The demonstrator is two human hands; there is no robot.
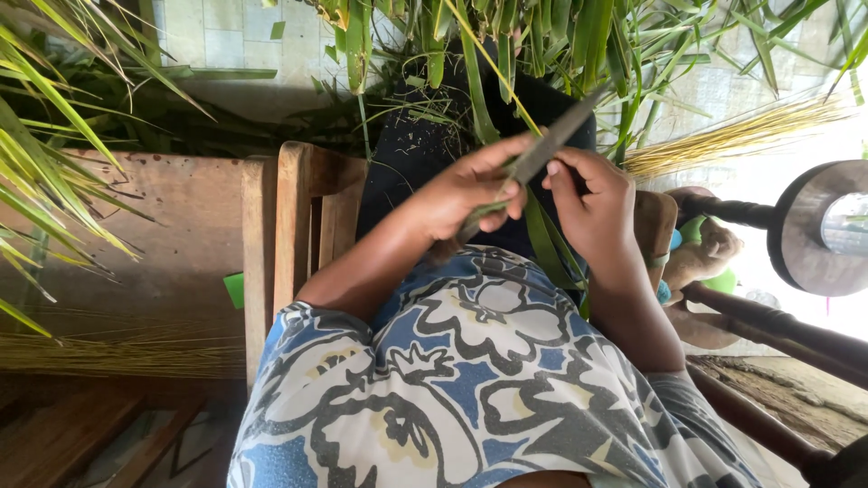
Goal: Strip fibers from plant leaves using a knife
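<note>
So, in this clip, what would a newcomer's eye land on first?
Most likely the two hands at centre: the left hand grips a green palm leaf strip while the right hand holds a knife blade against it. Next, long green fronds hang around, with straw-coloured midribs piled upper right.

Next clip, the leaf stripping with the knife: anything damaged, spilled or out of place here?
Nothing stands out. The left hand holds a green leaf strip, and the right hand holds a knife against it. Small leaf scraps lie scattered on the dark lap cloth.
</note>
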